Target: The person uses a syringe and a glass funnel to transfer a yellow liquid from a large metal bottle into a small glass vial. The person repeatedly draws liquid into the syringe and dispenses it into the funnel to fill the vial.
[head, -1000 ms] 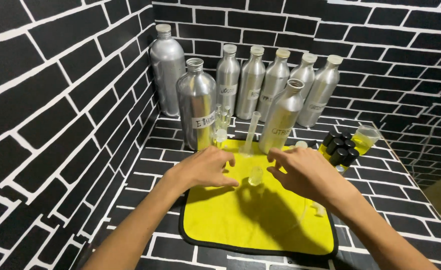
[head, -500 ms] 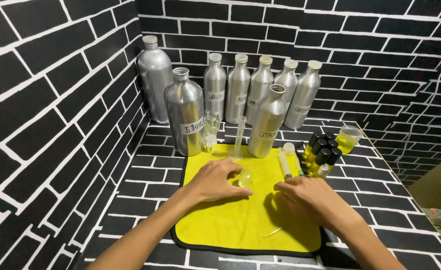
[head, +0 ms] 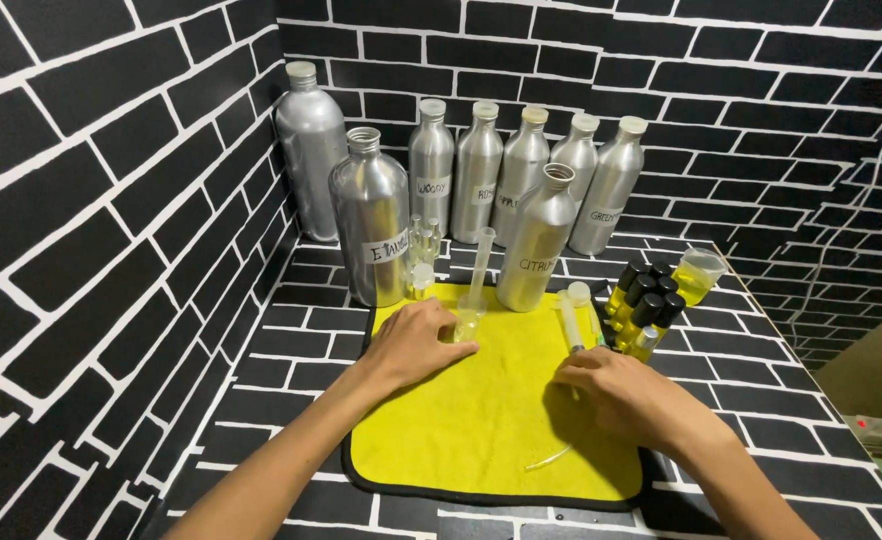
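My left hand (head: 416, 342) rests on the yellow cloth (head: 481, 430), its fingertips around the base of a slim clear measuring cylinder (head: 477, 275) that stands upright. My right hand (head: 626, 395) is at the cloth's right side, fingertips pinching the near end of a clear syringe (head: 569, 322) that lies on the cloth and points away from me. Behind the cloth stand two uncapped aluminium bottles, one on the left (head: 371, 230) and one on the right (head: 541, 240).
A row of capped aluminium bottles (head: 521, 170) lines the back wall. Small black-capped vials (head: 646, 298) and a cup of yellow liquid (head: 699, 276) sit at the right. Tiny clear vials (head: 422, 255) stand by the left bottle. A thin clear tube (head: 549, 459) lies on the cloth.
My right hand has moved from the cloth's middle, beside the cylinder, to the right and onto the syringe. My left hand stays at the cylinder's base.
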